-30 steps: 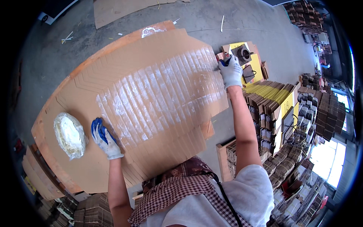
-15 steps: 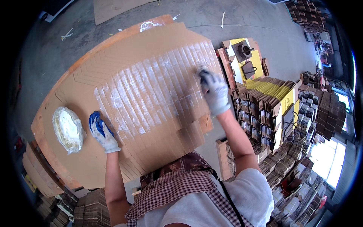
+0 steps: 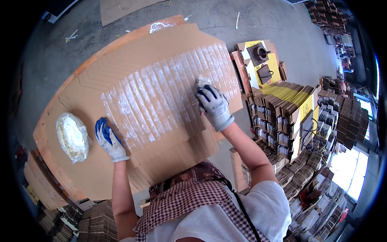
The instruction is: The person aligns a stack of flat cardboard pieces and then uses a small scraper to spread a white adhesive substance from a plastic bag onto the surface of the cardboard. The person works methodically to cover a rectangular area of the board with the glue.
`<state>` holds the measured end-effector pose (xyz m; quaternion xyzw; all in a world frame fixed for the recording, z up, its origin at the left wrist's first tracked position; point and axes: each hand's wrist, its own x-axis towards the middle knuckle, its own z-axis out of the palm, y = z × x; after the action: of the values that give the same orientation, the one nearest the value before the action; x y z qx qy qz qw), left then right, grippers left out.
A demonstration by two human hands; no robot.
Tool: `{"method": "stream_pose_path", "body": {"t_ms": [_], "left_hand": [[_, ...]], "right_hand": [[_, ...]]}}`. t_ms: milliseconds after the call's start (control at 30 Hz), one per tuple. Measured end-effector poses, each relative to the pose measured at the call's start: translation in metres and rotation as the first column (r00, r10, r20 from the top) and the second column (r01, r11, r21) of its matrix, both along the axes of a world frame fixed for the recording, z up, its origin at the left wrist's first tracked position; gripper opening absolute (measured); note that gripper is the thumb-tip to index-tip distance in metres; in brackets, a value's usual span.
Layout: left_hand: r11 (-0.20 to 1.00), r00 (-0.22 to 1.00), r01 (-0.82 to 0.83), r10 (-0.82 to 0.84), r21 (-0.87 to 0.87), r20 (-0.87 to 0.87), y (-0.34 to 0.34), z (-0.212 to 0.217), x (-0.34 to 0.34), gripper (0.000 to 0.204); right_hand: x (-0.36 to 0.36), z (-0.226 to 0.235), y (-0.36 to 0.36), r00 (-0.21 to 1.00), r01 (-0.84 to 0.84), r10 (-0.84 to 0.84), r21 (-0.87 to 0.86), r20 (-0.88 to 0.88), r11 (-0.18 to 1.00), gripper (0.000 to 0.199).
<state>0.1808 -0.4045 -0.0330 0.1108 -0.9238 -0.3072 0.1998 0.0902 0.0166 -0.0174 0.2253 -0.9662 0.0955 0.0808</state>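
Observation:
A fan of overlapping brown cardboard sheets (image 3: 165,155) covers the table, with a band of white, glue-like smears running across the exposed strips. My right hand (image 3: 213,105), in a white glove with dark fingers, is closed around a brush (image 3: 203,80). Its pale, frayed head meets the smeared strips toward the right end; most of the handle is hidden in my palm. At the left end of the fan, my left hand (image 3: 109,141) lies flat on the cardboard, fingers stretched out, in a white and blue glove. Beside it sits a plastic-lined container of white paste (image 3: 73,137).
The wooden table edge (image 3: 90,62) shows at the far left, with a white smear at its far end. To the right stand stacks of folded yellow and brown cartons (image 3: 278,117) with dark metal weights (image 3: 259,53) on top. More bundled cardboard (image 3: 298,165) lies beyond.
My right hand has swept left and slightly nearer to me, carrying the brush over the strips. My left hand stays in place.

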Motion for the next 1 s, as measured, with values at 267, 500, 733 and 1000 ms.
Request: {"method": "stream_pose_path", "body": {"t_ms": [267,500,733,1000], "left_hand": [[0.999,1.0,-0.006,0.007,0.041,-0.01,-0.002,0.001,0.001,0.036],[1.0,1.0,0.001,-0.002,0.016,0.023,0.007,0.003,-0.002,0.036],[0.999,1.0,0.001,-0.002,0.038,0.008,0.002,-0.002,0.001,0.036],[0.999,0.999,-0.018,0.017,0.038,0.027,0.003,0.001,0.001,0.037]], "right_hand": [[-0.014,0.028,0.028,0.952,0.306,-0.304,-0.171,0.041,0.936,0.038],[0.017,-0.009,0.056,0.971,0.238,-0.233,-0.123,0.055,0.963,0.042],[0.063,0.022,0.003,0.996,0.08,-0.07,-0.232,0.05,0.969,0.043],[0.028,0.017,0.039,0.934,0.358,-0.35,-0.198,0.077,0.912,0.044]]}}
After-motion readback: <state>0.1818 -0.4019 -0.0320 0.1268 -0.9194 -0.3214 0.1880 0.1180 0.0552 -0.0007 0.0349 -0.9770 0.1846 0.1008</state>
